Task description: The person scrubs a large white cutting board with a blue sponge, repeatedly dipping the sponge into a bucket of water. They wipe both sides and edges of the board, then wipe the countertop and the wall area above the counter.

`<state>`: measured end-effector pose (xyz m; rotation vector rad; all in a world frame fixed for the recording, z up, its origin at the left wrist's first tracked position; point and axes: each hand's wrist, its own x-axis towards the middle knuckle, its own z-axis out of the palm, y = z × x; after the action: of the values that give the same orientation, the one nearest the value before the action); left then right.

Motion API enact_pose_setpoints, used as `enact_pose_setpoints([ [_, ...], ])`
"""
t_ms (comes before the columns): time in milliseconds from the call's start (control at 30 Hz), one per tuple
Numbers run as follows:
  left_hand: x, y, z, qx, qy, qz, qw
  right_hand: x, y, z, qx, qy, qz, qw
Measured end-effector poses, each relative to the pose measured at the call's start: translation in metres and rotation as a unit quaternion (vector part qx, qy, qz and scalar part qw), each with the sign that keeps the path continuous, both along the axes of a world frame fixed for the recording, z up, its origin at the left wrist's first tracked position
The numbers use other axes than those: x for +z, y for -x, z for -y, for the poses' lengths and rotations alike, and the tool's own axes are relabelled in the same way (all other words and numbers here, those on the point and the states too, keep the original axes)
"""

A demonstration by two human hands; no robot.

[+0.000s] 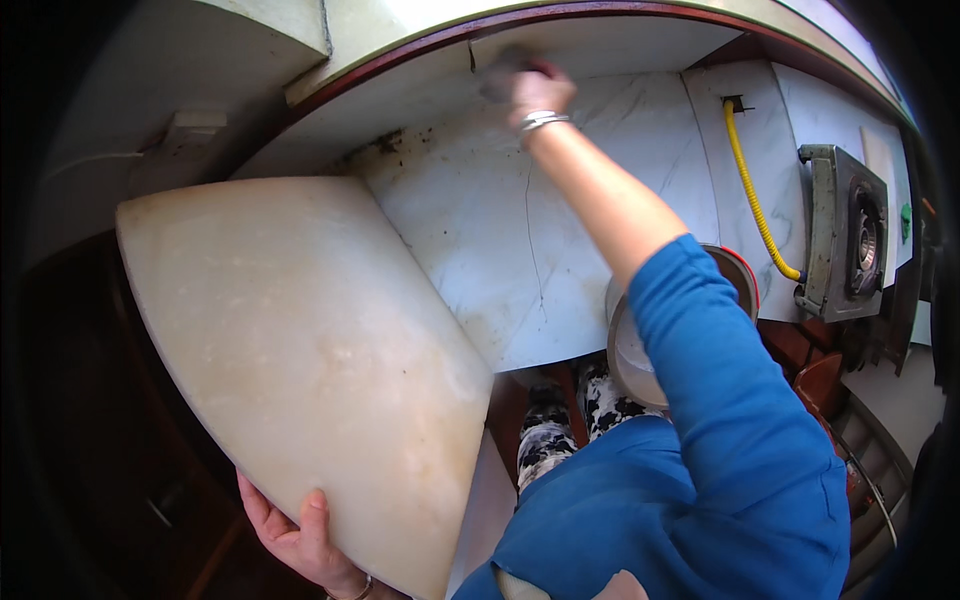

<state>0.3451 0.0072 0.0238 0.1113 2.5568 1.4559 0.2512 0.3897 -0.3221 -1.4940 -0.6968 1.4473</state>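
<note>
My left hand (300,536) grips the lower left edge of a large off-white board (307,360), thumb on its face. The board is tilted over the left end of a marble-patterned white counter (480,247). My right hand (541,90) reaches to the back of the counter, at the wall below a dark red-edged ledge. It is blurred and holds a greyish thing (504,73), perhaps a cloth or scrubbing pad. Dark stains (386,142) mark the back left of the counter. A bucket (626,360) is partly hidden under my right forearm and sleeve.
A gas stove (851,232) stands on the right, with a yellow corrugated hose (750,191) running to a hole in the counter. The red-edged ledge (420,51) overhangs the back. A white socket box (196,127) is at the upper left. A chair (862,480) stands at the lower right.
</note>
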Motion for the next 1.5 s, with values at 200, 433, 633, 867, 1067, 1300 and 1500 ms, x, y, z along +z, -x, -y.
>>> enact_pose_setpoints([
  [200, 0.002, 0.009, 0.008, 0.005, -0.012, 0.002, 1.000, 0.013, -0.060, -0.093, -0.156, -0.024, -0.041, 0.987],
  [433, 0.001, 0.005, 0.013, 0.029, 0.005, 0.005, 1.000, -0.092, 0.033, 0.005, 0.023, 0.059, -0.009, 0.998],
  [633, -0.006, 0.012, 0.029, 0.035, -0.005, 0.001, 0.999, -0.062, -0.078, -0.114, -0.082, 0.057, -0.066, 0.993],
  [867, -0.005, 0.006, 0.027, 0.052, 0.007, 0.004, 0.999, -0.060, 0.049, 0.030, 0.213, 0.101, 0.150, 0.960],
  [1067, -0.001, 0.003, 0.027, 0.045, 0.031, 0.014, 0.998, -0.078, -0.020, -0.028, 0.253, -0.003, 0.220, 0.942],
  [1300, -0.001, 0.014, 0.030, 0.040, 0.026, 0.016, 0.999, -0.074, 0.015, -0.005, 0.534, -0.118, 0.598, 0.587],
  [1500, -0.007, 0.002, 0.030, 0.050, -0.019, 0.021, 0.998, -0.075, 0.047, 0.050, 0.060, 0.162, -0.127, 0.977],
])
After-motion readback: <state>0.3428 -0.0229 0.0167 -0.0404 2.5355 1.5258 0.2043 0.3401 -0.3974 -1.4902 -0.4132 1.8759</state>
